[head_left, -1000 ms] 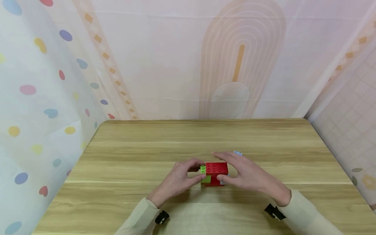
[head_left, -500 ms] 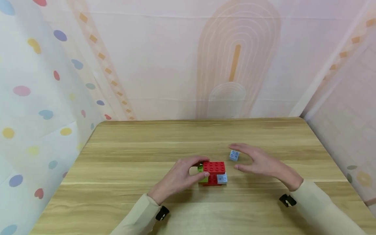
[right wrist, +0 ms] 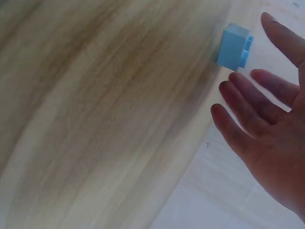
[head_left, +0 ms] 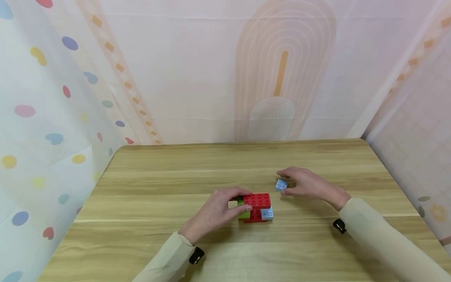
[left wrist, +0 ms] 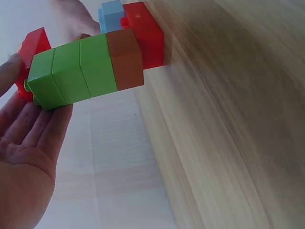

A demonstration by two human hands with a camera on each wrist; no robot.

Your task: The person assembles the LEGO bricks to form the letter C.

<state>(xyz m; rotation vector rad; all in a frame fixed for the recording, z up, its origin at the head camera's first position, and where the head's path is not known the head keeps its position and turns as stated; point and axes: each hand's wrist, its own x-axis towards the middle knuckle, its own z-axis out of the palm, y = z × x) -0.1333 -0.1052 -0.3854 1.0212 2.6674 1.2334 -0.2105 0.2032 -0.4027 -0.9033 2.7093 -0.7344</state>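
Note:
My left hand (head_left: pixel 213 213) grips the upper part of a toy brick build, thumb in front and fingers behind. A red eight-stud brick (head_left: pixel 260 200) tops it. The left wrist view shows several green bricks (left wrist: pixel 71 71) stacked under it, a brown brick (left wrist: pixel 126 59) below them, and a red base brick (left wrist: pixel 150 38). On the base sits a light blue brick (head_left: pixel 267 213), under the top brick's overhanging right side. Farther back and right, a loose light blue brick (head_left: pixel 281 185) lies studs up between the spread thumb and fingers of my right hand (head_left: pixel 306 183), apparently untouched (right wrist: pixel 233 46).
Everything stands on a wood-grain table (head_left: pixel 169 172). A pale patterned cloth (head_left: pixel 183 78) hangs behind its far edge, with a dotted cloth (head_left: pixel 63 117) on the left. Black straps (head_left: pixel 196 255) are at both wrists.
My right hand has left the build and moved back and right, where its thumb and fingers have come around the loose light blue brick. My left hand stays on the build.

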